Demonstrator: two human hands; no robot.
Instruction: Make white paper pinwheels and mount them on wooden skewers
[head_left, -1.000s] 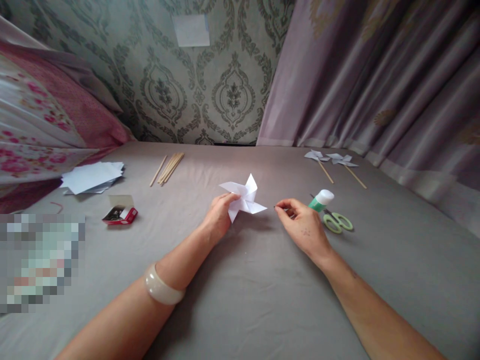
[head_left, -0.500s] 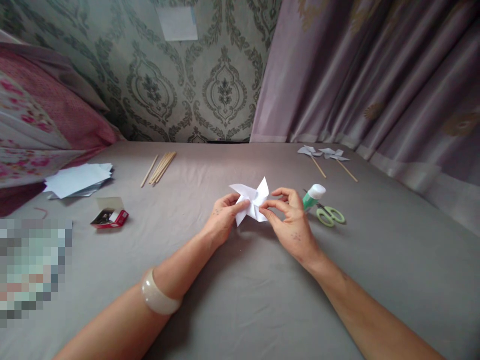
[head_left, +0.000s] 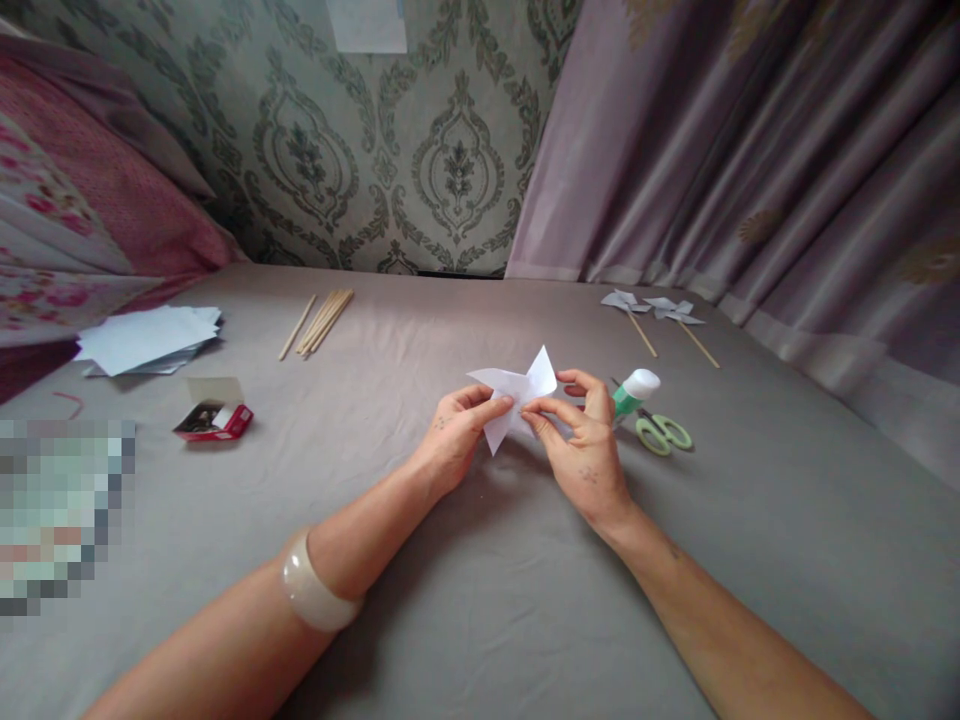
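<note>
A white paper pinwheel (head_left: 507, 382) is held up above the cloth in front of me. My left hand (head_left: 459, 430) grips its left side, thumb on top near the centre. At the pinwheel's middle, the thumb and forefinger of my right hand (head_left: 581, 435) are pinched together; whether something small sits between them I cannot make out. The right hand's other fingers curl behind the right blade and hide part of it. Just beyond my right hand stand a green glue stick (head_left: 634, 392) with a white cap and scissors (head_left: 664, 433) with light green handles.
Two finished pinwheels on sticks (head_left: 664, 308) lie at the back right. Wooden sticks (head_left: 324, 322) lie at the back left, near a stack of white paper (head_left: 150, 340). A small red box (head_left: 215, 420) stands open at left. Grey cloth (head_left: 480, 620) covers the surface.
Both hands have turned the pinwheel slightly and shifted it a little to the right in view. The right fingers now reach farther behind its right blade. The whole view has tilted slightly.
</note>
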